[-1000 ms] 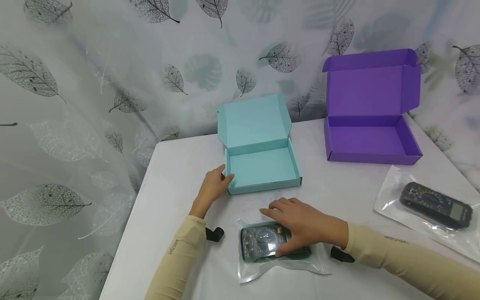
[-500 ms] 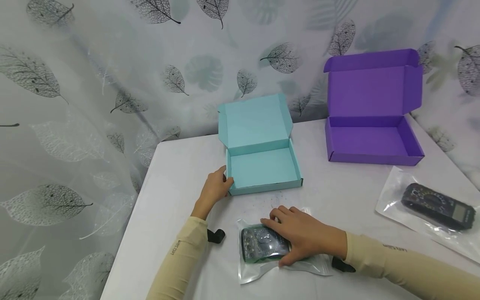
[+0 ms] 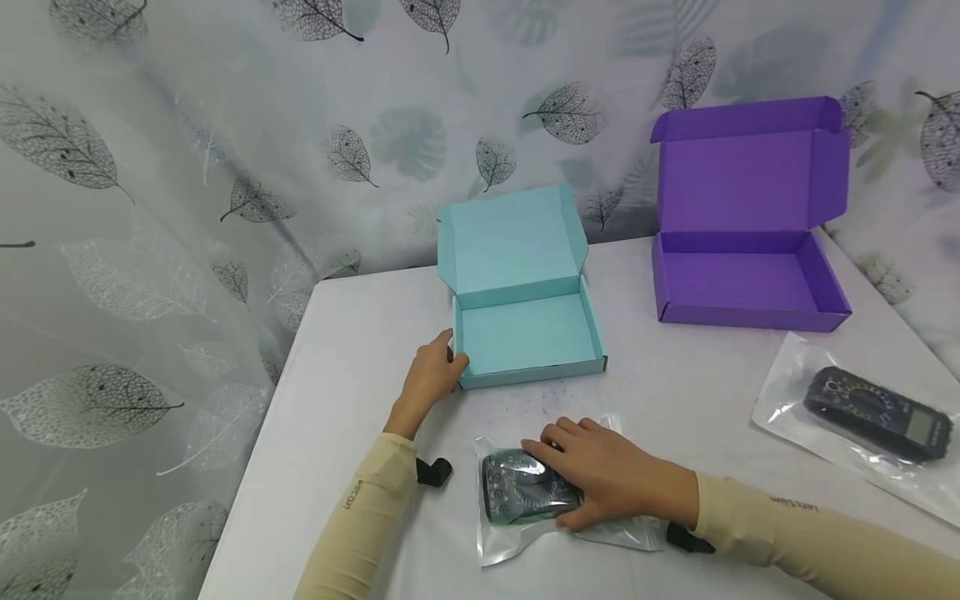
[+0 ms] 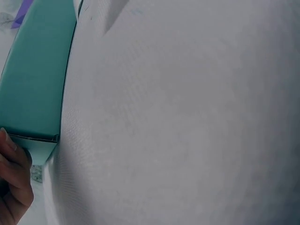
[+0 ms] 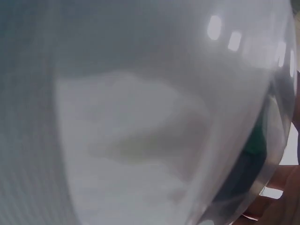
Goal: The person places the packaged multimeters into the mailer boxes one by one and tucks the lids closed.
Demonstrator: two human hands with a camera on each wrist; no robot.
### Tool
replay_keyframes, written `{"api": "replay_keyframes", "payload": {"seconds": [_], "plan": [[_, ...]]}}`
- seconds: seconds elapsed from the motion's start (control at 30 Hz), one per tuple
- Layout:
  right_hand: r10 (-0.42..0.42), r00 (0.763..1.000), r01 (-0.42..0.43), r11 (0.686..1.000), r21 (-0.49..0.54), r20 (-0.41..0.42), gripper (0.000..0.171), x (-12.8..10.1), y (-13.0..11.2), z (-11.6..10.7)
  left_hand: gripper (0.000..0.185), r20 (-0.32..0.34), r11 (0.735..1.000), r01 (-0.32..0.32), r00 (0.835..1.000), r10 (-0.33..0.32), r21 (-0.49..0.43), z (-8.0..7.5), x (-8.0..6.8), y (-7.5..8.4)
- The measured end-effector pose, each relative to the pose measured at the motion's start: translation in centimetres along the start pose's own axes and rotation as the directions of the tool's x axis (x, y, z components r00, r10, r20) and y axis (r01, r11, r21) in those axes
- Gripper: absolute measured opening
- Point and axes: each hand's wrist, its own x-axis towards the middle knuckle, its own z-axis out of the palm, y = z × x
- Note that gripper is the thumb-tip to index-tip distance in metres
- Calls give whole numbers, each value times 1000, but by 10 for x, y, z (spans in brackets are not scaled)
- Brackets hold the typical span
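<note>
slick plastic is the risk: right hand (image 3: 611,486) curls round the bagged meter (image 3: 525,497) lying on the table (image 3: 345,367), which could slide out, while left hand (image 3: 431,375) grips the teal box (image 3: 525,337) corner.

The right hand (image 3: 611,483) covers the right half of the meter (image 3: 525,497) in its bag (image 3: 501,543). The right wrist view is a blur (bag film close up, a dark edge behind). The left wrist view cuts off the left hand (image 4: 11,187) and most of the teal box (image 4: 35,79).
</note>
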Motion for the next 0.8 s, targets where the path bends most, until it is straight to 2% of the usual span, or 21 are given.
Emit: {"api": "replay_keyframes", "payload": {"seconds": [0.27, 0.57, 0.8], "plan": [[3, 1000, -3, 999, -45, -10, 92, 2, -2, 4, 57, -4, 1000, -3, 1000, 3, -5, 0, 0, -1], [6, 999, -3, 996, -91, 35, 93, 1, -5, 5, 52, 41, 1000, -8, 999, 8, -12, 0, 0, -1], [-20, 1000, 20, 996, -87, -8, 92, 0, -5, 5, 55, 50, 1000, 2, 999, -1, -16, 1, 0, -3]]}}
